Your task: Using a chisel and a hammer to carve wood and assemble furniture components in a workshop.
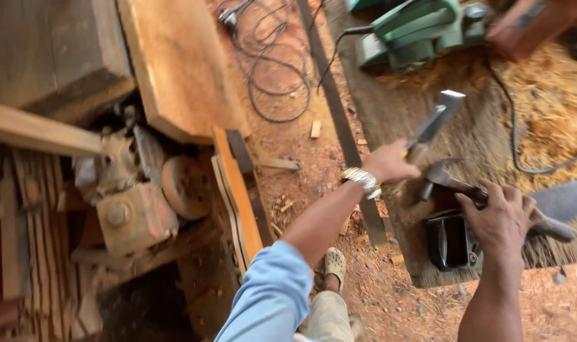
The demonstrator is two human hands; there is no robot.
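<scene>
I see both hands at the centre right of the frame, over a worn, dark wooden workbench dusted with sawdust.

The left hand, on an arm with a light blue sleeve and a silver metal wristwatch, is closed around the handle of a flat steel chisel. The chisel's blade rises towards the upper right, its squared tip catching the light. The handle is mostly hidden inside the fist, so I can only say it looks yellowish.

The right hand, at the lower right, is wrapped around the dark handle of a steel claw hammer. The hammer head sits just below the left hand, close beside the chisel's lower end; the motion blur prevents me from telling whether the two touch.

Under the right hand, on the bench's near edge, lies a black box-shaped plastic object.

In the upper right stands a green electric planer, its black cable trailing across the bench, with a heap of pale wood shavings to its right.

A wide, light-coloured timber plank lies at the upper centre left. A rusty old motor assembly sits at the left. A coiled grey power cable rests on the reddish ground.
</scene>
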